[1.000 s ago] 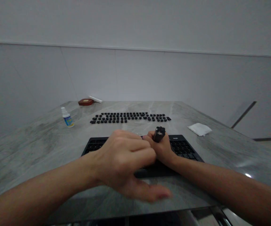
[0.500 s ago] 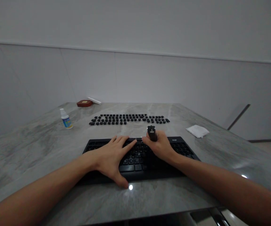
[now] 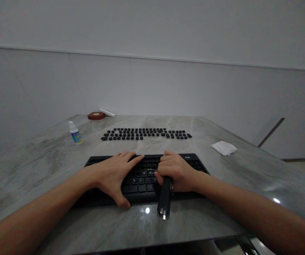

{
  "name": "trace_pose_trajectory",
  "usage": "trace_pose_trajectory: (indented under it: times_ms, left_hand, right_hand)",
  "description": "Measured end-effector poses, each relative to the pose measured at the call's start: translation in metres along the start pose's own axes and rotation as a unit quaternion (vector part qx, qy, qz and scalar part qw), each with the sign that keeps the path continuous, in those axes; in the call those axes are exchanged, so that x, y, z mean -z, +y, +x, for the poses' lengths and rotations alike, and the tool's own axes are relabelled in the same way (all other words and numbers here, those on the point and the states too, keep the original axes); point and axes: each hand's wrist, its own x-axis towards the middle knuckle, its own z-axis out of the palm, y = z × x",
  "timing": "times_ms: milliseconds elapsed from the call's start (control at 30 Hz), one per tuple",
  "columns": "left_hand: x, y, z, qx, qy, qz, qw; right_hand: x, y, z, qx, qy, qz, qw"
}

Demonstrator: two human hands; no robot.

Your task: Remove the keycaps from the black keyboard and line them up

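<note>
A black keyboard (image 3: 142, 187) lies near the table's front edge, many of its keycaps off. My left hand (image 3: 112, 173) rests on its left half with fingers spread, thumb over the front edge. My right hand (image 3: 175, 171) is closed around a keycap puller (image 3: 165, 198) with a black handle. Its handle slants toward me past the keyboard's front edge, metal showing at that end. From the fist a thin wire end reaches left over the middle keys; whether it touches a key I cannot tell.
Rows of loose black keycaps (image 3: 133, 134) are laid out behind the keyboard. A small white spray bottle (image 3: 76, 134) stands at the left. A reddish-brown case (image 3: 96, 115) and a white flat item (image 3: 107, 112) lie far back. To the right is a folded white tissue (image 3: 224, 148).
My right hand has come nearer and turned, so the puller's handle now points toward me instead of up. The keyboard and my left hand have shifted left.
</note>
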Motion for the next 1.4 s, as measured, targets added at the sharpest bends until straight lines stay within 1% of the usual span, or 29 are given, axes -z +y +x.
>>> trace_pose_trajectory:
  times_ms: [67,133,233,300,333,400,533,633,700,900,1400]
  left_hand:
    - [-0.001,-0.005,0.000,-0.015,0.036,-0.024,0.999]
    - [-0.003,-0.007,0.004,-0.045,0.087,-0.055,0.994]
    - [-0.006,-0.004,0.010,-0.125,0.154,-0.094,0.976]
    - [-0.007,0.000,0.012,-0.176,0.176,-0.110,0.962]
    - [-0.008,0.001,0.013,-0.191,0.180,-0.117,0.958]
    - [-0.009,0.003,0.013,-0.195,0.181,-0.131,0.955]
    - [-0.011,0.004,0.012,-0.176,0.164,-0.153,0.959]
    - [-0.011,0.003,0.011,-0.163,0.151,-0.163,0.961]
    - [-0.011,0.003,0.011,-0.159,0.144,-0.174,0.961]
    - [-0.012,0.004,0.010,-0.155,0.139,-0.189,0.960]
    - [-0.011,0.004,0.010,-0.160,0.133,-0.179,0.961]
  right_hand:
    - [-0.008,0.003,0.001,0.019,-0.012,-0.009,1.000]
    - [-0.015,0.005,0.002,0.033,-0.020,-0.009,0.999]
    - [-0.021,0.006,0.002,0.040,-0.038,-0.001,0.998]
    - [-0.023,0.005,0.003,0.036,-0.052,0.003,0.998]
    - [-0.023,0.005,0.003,0.033,-0.056,0.003,0.998]
    - [-0.023,0.003,0.003,0.027,-0.059,-0.005,0.998]
    - [-0.021,-0.001,0.005,0.008,-0.063,-0.029,0.998]
    - [-0.020,-0.003,0.006,-0.021,-0.067,-0.021,0.997]
    - [-0.020,-0.003,0.006,-0.029,-0.063,-0.015,0.998]
    - [-0.022,-0.001,0.005,-0.016,-0.030,-0.005,0.999]
    - [-0.024,0.001,0.003,0.018,-0.039,0.010,0.999]
